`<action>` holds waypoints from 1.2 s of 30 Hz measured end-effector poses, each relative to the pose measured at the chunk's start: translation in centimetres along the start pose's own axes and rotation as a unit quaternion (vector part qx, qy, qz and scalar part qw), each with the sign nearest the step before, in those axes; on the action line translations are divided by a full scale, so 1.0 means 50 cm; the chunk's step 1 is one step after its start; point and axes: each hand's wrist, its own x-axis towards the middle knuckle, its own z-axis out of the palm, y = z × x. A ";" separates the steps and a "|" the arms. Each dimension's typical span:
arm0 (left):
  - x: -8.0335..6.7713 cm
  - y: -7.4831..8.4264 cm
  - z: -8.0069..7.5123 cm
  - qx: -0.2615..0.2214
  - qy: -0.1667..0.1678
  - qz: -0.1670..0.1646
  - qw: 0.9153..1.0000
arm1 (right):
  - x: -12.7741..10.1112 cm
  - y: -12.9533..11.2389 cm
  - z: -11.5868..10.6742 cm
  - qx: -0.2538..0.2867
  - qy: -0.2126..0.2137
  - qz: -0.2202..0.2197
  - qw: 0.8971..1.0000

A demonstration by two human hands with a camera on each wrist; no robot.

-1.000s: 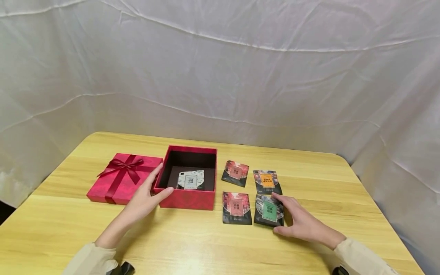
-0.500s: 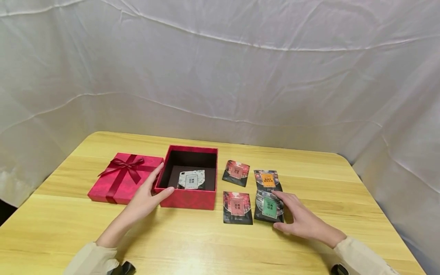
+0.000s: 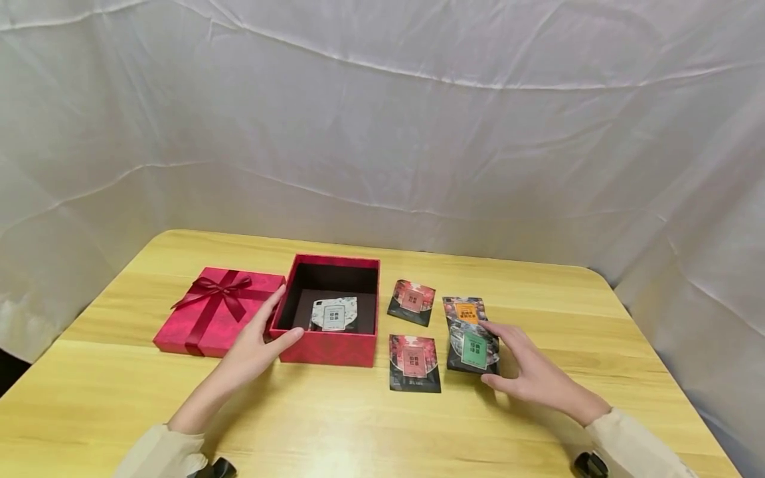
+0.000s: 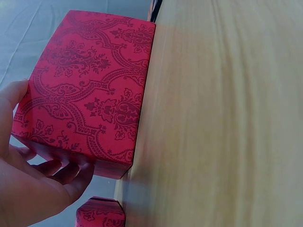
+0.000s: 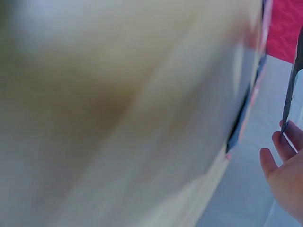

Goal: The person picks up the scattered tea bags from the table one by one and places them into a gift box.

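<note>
Well right of the open red gift box (image 3: 327, 349), the right hand (image 3: 532, 375) has its grip pinched on the green-labelled sachet (image 3: 473, 349), which overlaps an orange-labelled sachet (image 3: 466, 311) in the head view. The left hand's (image 3: 254, 345) grip is clamped round the box's front-left corner; 1 white-labelled sachet (image 3: 333, 315) lies inside it.

This looks like a small curtained-off space, with pale grey cloth (image 3: 382, 133) hanging behind and on both sides of a table (image 3: 358, 425) and filling nearly all the background. The cloth is creased, with long ridges running across it, and the table has a yellow wood-grain top with rounded far corners, shiny enough to gleam on the near side. Whether a home, an office or a workshop lies beyond the cloth cannot be told
</note>
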 end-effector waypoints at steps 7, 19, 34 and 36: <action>0.001 -0.003 0.000 -0.005 0.003 0.000 1.000 | 0.009 -0.001 -0.023 -0.001 0.015 -0.019 1.000; 0.001 -0.005 0.000 0.001 0.003 0.001 1.000 | 0.012 0.002 -0.036 -0.019 0.010 -0.018 1.000; 0.000 -0.004 -0.001 0.002 0.002 0.002 1.000 | 0.026 -0.005 -0.032 -0.023 0.016 -0.045 0.999; 0.000 -0.004 -0.001 0.004 0.001 0.000 1.000 | 0.029 -0.007 -0.033 -0.023 0.015 -0.046 0.999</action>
